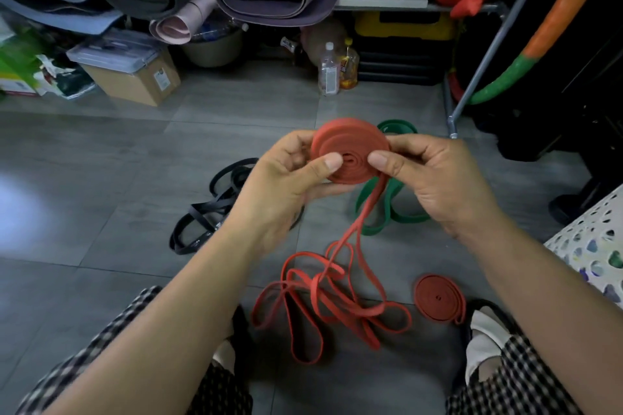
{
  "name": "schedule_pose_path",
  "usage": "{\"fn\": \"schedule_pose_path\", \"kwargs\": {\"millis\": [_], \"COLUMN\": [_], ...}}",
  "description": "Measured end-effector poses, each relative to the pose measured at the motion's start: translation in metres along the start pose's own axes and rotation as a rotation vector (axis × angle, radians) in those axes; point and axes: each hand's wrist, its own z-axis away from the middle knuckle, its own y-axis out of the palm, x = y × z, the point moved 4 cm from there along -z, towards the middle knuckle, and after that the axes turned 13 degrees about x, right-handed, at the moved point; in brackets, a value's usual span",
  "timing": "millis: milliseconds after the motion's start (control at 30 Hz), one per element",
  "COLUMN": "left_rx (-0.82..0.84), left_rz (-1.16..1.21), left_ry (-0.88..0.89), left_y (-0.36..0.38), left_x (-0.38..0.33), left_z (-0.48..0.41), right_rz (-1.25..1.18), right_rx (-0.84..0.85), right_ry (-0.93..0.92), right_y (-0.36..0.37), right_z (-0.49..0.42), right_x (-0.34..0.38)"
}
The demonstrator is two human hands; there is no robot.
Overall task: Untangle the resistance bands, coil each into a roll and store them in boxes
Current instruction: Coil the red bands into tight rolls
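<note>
Both hands, left hand (286, 175) and right hand (428, 175), are pinching our red roll (350, 152); its loose tail (337, 296) is trailing down toward us.

Your left hand (286, 175) and right hand (435, 178) pinch the half-wound coil (350, 153) between them, above the floor (101, 178). Its tail drops to a tangle (323, 307) on the floor before you. A finished roll (440, 300) lies right of the tangle. Behind the tangle lies a slack band (391, 212), and left of that a second slack band (205, 216).
</note>
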Motion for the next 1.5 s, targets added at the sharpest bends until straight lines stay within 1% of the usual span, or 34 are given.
{"fn": "schedule_pose_path", "kwargs": {"millis": [67, 100, 133, 200, 300, 367, 433, 533, 600, 633, 667, 700, 767, 800, 833, 867, 1000, 1067, 1167, 1200, 1233, 1267, 1333, 1367, 1400, 1433, 1500], "left_rx": [0.007, 0.009, 0.007, -0.030, -0.118, -0.144, -0.152, -0.161, -0.132, -0.106, -0.083, -0.068, -0.038, -0.025, -0.020, -0.026, -0.145, -0.194, -0.186, -0.167, -0.144, -0.128, -0.060, -0.008, 0.036, 0.056, 0.027], "left_rz": [-0.396, -0.522, -0.565, -0.503, -0.252, -0.079, 0.046, 0.189, 0.268, 0.250, 0.139, -0.073, -0.573, -0.684, -0.675, -0.590, -0.269, -0.088, 0.160, 0.197, 0.184, 0.079, -0.346, -0.546, -0.651, -0.650, -0.491], "left_ry": [0.000, 0.000, 0.002, 0.027, 0.102, 0.138, 0.128, 0.046, -0.015, -0.048, -0.079, -0.099, -0.067, -0.037, -0.021, -0.016, 0.020, 0.032, 0.027, 0.017, 0.001, -0.011, 0.010, 0.013, 0.012, 0.003, 0.010], "left_y": [-0.009, -0.012, -0.013, -0.010, -0.007, -0.007, -0.006, 0.000, 0.003, 0.003, 0.000, -0.005, -0.011, -0.012, -0.011, -0.010, -0.004, -0.001, 0.005, 0.006, 0.006, 0.002, -0.006, -0.007, -0.007, -0.006, -0.006], "left_x": [-0.007, -0.009, -0.010, -0.011, -0.011, -0.011, -0.006, 0.012, 0.022, 0.024, 0.024, 0.022, 0.013, 0.009, 0.006, 0.004, 0.005, 0.011, 0.021, 0.022, 0.022, 0.020, 0.011, 0.006, 0.003, 0.001, -0.004], "left_z": [-0.001, -0.001, -0.001, 0.000, 0.001, 0.000, -0.001, -0.001, 0.001, 0.002, 0.002, 0.001, -0.001, -0.002, -0.002, -0.002, 0.000, 0.001, 0.003, 0.002, 0.001, -0.001, -0.005, -0.006, -0.006, -0.006, -0.004], "right_rz": [0.259, 0.340, 0.351, 0.200, -0.091, -0.182, -0.205, -0.177, -0.111, -0.055, 0.002, 0.067, 0.258, 0.334, 0.349, 0.304, -0.133, -0.289, -0.371, -0.366, -0.330, -0.230, 0.127, 0.260, 0.305, 0.273, 0.060], "right_rx": [0.049, 0.069, 0.078, 0.055, -0.017, -0.025, -0.045, -0.098, -0.086, -0.061, -0.032, -0.005, 0.062, 0.099, 0.117, 0.114, -0.008, -0.042, -0.085, -0.089, -0.083, -0.062, 0.035, 0.077, 0.102, 0.114, 0.088], "right_ry": [-0.015, -0.014, -0.005, 0.010, 0.045, 0.068, 0.067, 0.072, 0.087, 0.097, 0.116, 0.134, 0.151, 0.152, 0.147, 0.140, 0.127, 0.110, 0.112, 0.111, 0.104, 0.092, 0.058, 0.054, 0.057, 0.055, 0.071], "right_y": [-0.003, -0.001, 0.000, 0.000, 0.000, 0.005, 0.009, 0.007, 0.004, 0.002, 0.000, -0.002, -0.005, -0.003, -0.002, -0.001, 0.000, 0.004, 0.010, 0.009, 0.007, 0.003, 0.000, 0.002, 0.003, 0.005, 0.003], "right_z": [0.001, 0.003, 0.004, 0.003, 0.001, 0.002, 0.003, 0.004, 0.004, 0.005, 0.005, 0.006, 0.007, 0.008, 0.008, 0.009, 0.007, 0.007, 0.006, 0.005, 0.004, 0.003, 0.004, 0.005, 0.006, 0.006, 0.004], "right_x": [0.002, 0.002, 0.001, -0.002, -0.009, -0.012, -0.014, -0.019, -0.020, -0.019, -0.019, -0.018, -0.016, -0.016, -0.016, -0.015, -0.012, -0.014, -0.018, -0.016, -0.015, -0.013, -0.009, -0.008, -0.009, -0.009, -0.009]}}
